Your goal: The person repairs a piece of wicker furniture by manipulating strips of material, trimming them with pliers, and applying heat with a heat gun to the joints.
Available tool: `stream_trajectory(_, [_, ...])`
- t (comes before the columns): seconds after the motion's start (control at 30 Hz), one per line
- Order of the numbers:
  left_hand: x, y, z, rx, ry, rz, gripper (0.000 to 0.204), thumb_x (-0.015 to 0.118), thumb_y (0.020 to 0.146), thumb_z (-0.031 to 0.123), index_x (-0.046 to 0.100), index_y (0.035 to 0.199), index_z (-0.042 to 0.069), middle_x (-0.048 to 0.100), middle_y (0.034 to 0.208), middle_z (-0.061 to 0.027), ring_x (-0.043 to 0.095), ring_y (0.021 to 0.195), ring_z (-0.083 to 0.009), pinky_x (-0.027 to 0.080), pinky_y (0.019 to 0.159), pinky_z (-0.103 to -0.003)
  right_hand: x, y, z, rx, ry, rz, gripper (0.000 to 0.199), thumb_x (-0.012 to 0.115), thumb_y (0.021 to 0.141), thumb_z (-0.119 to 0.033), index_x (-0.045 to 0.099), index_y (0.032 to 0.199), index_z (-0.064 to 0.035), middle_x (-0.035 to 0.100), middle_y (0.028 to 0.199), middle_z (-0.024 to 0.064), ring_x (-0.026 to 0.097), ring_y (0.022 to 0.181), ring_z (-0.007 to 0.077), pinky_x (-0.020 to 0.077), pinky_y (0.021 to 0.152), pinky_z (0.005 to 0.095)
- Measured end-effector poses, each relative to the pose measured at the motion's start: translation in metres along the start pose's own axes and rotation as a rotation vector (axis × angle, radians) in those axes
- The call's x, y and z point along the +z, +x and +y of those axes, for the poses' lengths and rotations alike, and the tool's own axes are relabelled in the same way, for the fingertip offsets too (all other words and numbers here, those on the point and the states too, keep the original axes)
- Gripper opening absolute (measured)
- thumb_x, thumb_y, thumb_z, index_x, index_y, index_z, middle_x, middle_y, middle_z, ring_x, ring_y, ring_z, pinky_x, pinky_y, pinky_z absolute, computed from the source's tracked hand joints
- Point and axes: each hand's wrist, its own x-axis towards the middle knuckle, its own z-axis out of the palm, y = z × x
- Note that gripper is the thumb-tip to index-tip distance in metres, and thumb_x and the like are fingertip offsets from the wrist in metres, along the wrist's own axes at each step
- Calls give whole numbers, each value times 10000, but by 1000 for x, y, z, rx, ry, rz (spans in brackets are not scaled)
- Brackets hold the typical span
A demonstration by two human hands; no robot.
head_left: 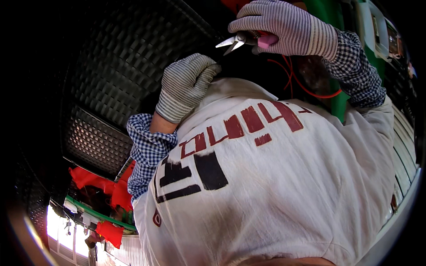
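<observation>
My right hand (284, 26), in a striped knit glove, is closed around the handles of a pair of snips (242, 41). Their pointed metal blades stand apart and aim left, with nothing visible between them. A pink and red grip shows under the fingers. Lower and to the left, my left hand (185, 86) wears the same kind of glove. Its fingers are curled with the thumb pressed against them; what they hold, if anything, is hidden. That hand is next to a dark woven wicker panel (128, 57), close to my chest.
Thin red cord (306, 92) loops below my right wrist. A green strip or post (338, 104) stands by my right forearm. Red cloth (120, 190) and a curved green tube (100, 216) are at the lower left. A pale plastic frame (377, 31) is at the upper right.
</observation>
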Motion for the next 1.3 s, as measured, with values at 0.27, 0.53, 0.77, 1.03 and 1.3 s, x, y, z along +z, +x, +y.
stream_trajectory(0.27, [3, -34, -21, 107, 229, 9, 120, 631, 936, 125, 704, 968, 34, 653, 867, -152, 659, 787, -338, 551, 732, -414, 18, 20, -9, 116, 60, -199, 403, 730, 902, -260, 590, 1208, -37, 641, 983, 127, 631, 938, 326, 518, 853, 409])
stream_trajectory(0.53, [3, -47, -29, 123, 179, 38, 131, 629, 933, 139, 694, 961, 29, 653, 872, -157, 656, 792, -344, 551, 739, -420, 35, 25, -8, -48, -73, -155, 397, 710, 923, -256, 566, 1222, -36, 628, 1013, 143, 621, 957, 330, 507, 859, 425])
stream_trajectory(0.77, [2, -57, -36, 128, 156, 48, 129, 623, 927, 110, 694, 978, 15, 667, 897, -157, 668, 814, -345, 559, 754, -416, 26, 56, -23, -153, -245, -346, 341, 688, 926, -249, 568, 1172, -46, 551, 1039, 140, 597, 897, 314, 500, 844, 417])
stream_trajectory(1.03, [-1, -51, -27, 133, 132, 57, 131, 628, 909, 89, 697, 986, 9, 670, 901, -160, 672, 822, -348, 558, 756, -415, 22, 63, -18, -249, -342, -308, 310, 682, 914, -249, 577, 1116, -38, 538, 1034, 141, 609, 825, 312, 518, 761, 414])
stream_trajectory(1.3, [-1, -47, -21, 163, 104, 38, 121, 635, 899, 76, 697, 981, 13, 668, 892, -155, 673, 811, -339, 557, 754, -412, 23, 57, -21, -337, -389, -197, 316, 613, 970, -303, 586, 1132, -32, 617, 933, 136, 654, 832, 311, 529, 756, 413])
